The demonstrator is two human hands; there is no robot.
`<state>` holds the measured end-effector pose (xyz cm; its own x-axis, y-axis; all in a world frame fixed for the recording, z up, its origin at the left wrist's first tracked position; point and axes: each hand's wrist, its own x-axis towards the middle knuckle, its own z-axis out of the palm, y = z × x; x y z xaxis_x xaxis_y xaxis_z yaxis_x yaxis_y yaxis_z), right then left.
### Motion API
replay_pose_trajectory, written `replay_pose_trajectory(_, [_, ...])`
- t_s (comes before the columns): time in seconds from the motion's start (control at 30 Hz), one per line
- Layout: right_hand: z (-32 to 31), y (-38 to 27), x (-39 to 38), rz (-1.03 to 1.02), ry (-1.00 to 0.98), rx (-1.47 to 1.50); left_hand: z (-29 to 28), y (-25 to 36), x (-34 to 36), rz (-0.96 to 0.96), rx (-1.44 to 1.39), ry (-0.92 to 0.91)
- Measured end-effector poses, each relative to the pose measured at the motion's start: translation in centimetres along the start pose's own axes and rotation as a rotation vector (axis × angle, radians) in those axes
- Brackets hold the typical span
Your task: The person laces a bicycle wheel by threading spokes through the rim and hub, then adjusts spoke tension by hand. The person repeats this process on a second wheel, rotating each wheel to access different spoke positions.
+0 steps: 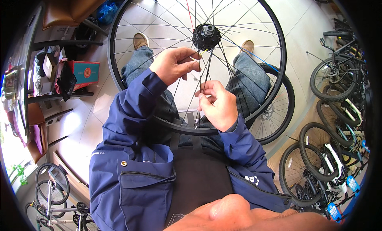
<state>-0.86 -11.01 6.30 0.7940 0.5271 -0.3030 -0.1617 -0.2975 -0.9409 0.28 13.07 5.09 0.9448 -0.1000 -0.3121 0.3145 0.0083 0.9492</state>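
Note:
A bicycle wheel [282,52] with a black rim lies across my lap, its black hub [206,37] facing up. Thin spokes run from the hub to the rim; most are dark, one is red [188,11], one blue [260,59], and a short yellow piece shows beside the hub. My left hand [175,65] is closed just below the hub, thumb and forefinger at a spoke there. Lower down, nearer the rim, my right hand [218,105] pinches a dark spoke between thumb and fingers. Its fingertips partly hide the spoke.
A second wheel with a tyre [292,99] stands by my right leg. Several bicycles [334,80] line the right side. At left are a shelf with a red and teal box [85,74] and a brown seat [59,12]. Another bicycle [49,195] stands at lower left.

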Motion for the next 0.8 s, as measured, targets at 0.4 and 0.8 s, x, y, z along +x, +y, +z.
replay_pose_trajectory(0.4, [0.1,1.2,0.1,-0.018,0.064,-0.071,0.1,0.0,-0.1,-0.015,-0.007,0.014])
replay_pose_trajectory(0.8, [-1.2,0.2,0.2,0.091,-0.113,0.079,0.2,0.1,-0.2,-0.021,0.0,0.029])
